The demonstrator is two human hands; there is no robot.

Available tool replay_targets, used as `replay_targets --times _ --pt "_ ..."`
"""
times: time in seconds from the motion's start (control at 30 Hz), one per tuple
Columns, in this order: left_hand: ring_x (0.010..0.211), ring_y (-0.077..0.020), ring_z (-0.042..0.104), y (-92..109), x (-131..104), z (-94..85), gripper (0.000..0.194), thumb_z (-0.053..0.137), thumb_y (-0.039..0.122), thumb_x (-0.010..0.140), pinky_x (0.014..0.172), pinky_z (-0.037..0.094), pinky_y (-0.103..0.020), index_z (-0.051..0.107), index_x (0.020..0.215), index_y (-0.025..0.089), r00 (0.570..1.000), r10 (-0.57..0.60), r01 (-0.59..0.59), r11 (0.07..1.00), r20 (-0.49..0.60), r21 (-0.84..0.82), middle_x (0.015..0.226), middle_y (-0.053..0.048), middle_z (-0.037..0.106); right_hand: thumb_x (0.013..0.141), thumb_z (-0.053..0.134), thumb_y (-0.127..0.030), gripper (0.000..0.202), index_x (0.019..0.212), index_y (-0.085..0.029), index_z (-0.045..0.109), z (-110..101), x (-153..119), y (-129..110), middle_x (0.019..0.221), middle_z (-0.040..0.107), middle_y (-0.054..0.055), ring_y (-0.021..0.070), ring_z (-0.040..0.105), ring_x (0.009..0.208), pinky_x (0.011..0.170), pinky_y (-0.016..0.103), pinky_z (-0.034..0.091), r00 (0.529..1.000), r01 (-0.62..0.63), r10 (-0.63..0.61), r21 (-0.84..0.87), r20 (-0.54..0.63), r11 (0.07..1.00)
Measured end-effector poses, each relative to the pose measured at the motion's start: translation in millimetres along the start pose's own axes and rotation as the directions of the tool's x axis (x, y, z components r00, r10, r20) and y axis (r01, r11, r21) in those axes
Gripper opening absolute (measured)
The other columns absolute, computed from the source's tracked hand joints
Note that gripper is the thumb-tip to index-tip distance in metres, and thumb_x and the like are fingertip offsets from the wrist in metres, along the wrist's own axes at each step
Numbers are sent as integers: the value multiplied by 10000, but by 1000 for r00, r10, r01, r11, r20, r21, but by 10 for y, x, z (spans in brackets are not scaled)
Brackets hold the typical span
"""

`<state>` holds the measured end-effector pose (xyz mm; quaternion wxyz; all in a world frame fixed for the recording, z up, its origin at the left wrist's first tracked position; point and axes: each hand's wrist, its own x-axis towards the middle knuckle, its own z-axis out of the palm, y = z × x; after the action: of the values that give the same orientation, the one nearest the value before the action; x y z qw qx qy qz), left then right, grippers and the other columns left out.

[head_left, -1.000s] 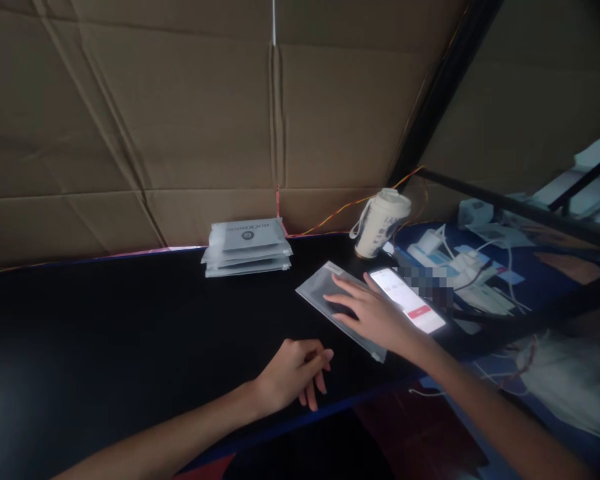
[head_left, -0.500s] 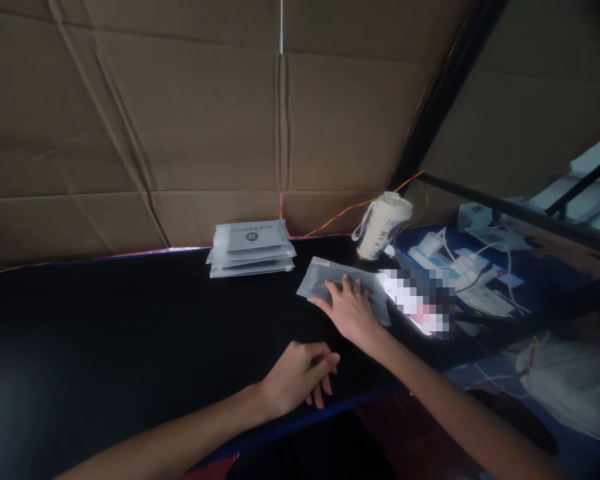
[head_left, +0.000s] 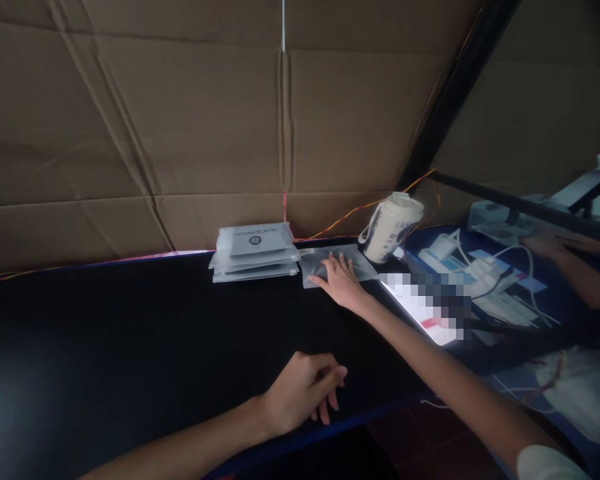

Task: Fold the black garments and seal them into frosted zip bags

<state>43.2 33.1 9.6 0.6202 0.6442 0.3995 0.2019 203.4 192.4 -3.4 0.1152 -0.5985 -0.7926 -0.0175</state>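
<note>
Cardboard wall (head_left: 205, 113), upright behind the stack of pouches (head_left: 255, 241) that serves here as landmark. The dark table (head_left: 105, 333) bears that stack near its far edge; the lettering on the top pouch reads upside down. A lidded cup (head_left: 394, 227) stands to the right of the stack, beyond the loose pouch. This loose pouch (head_left: 311, 265), frosted and dark within, lies flat immediately to the right of the stack; whether their edges touch cannot be told.

The right hand (head_left: 341, 280), fingers spread, rests palm down upon the loose pouch, gripping nothing. The left hand (head_left: 303, 390) is loosely curled, well in front of the stack; no object shows in it, but the palm is hidden, so its contents cannot be told. A lit phone (head_left: 420, 310), partly pixelated, lies farther right of the stack.

The step in hand appears to be positioning by flat pressure. Lifting the loose pouch would call for pinching an edge; shifting it, only light downward contact.
</note>
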Motion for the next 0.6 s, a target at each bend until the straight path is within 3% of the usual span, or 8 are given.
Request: replay_targets --times 0.37,0.53,0.6 --pt "430 -86 584 20 -12 -7 418 426 500 925 387 417 -155 608 848 132 1000 -7 7 1000 5 -10 610 0 623 913 415 -568 648 1317 -67 493 110 331 64 1475 367 240 399 237 1400 1111 555 203 997 64 -62 45 -48 997" --pt "485 -112 618 89 5 -99 416 422 501 924 419 463 -190 608 886 131 998 -29 30 999 57 -19 659 -13 634 929 402 -546 594 1241 -63 548 -52 208 -18 1445 402 256 377 317 1372 1101 592 202 993 77 -72 50 -91 996" --pt "545 -122 640 129 30 -217 382 423 471 933 451 480 -198 607 895 139 1000 2 -3 998 13 61 700 -19 649 936 416 -514 523 1191 -86 577 -167 66 -57 1413 447 244 361 371 1344 1098 603 202 983 117 -108 49 -147 992"
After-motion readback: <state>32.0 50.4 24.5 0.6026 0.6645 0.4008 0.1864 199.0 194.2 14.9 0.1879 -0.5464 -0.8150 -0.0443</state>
